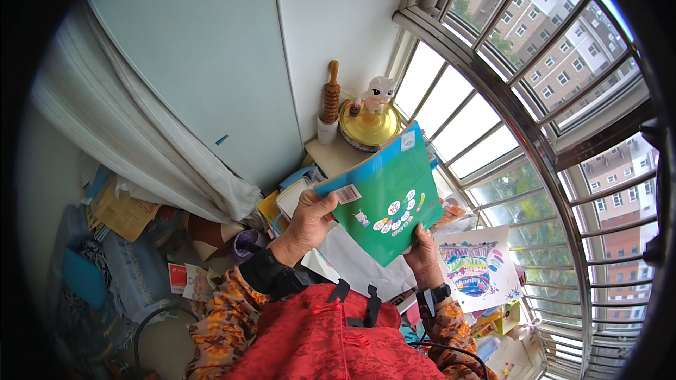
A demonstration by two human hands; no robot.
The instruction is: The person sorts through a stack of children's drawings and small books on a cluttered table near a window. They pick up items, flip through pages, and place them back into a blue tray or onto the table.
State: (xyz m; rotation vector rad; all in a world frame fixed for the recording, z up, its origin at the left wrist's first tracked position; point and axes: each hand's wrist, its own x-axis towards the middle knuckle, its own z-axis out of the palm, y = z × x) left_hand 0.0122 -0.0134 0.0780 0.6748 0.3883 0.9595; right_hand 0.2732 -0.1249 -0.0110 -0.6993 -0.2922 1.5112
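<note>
A thin green book (377,214) with a blue strip along its far edge is held up in front of me, tilted. Small round pictures and a white barcode label show on its cover. My left hand (308,219) grips its left edge, thumb on the cover beside the barcode. My right hand (424,257) pinches its near right edge, thumb on top. The fingers behind the book are hidden. Just right of my right hand is a white sheet with a colourful drawing (477,267). White paper (373,260) lies beneath the book.
Behind the book stand a gold round tin (370,127) with a white figurine (379,91) on it, and a wooden roller massager (332,95) in a white cup (327,130). Barred windows (493,134) curve along the right. A white curtain (162,141) and cluttered bags (127,274) fill the left.
</note>
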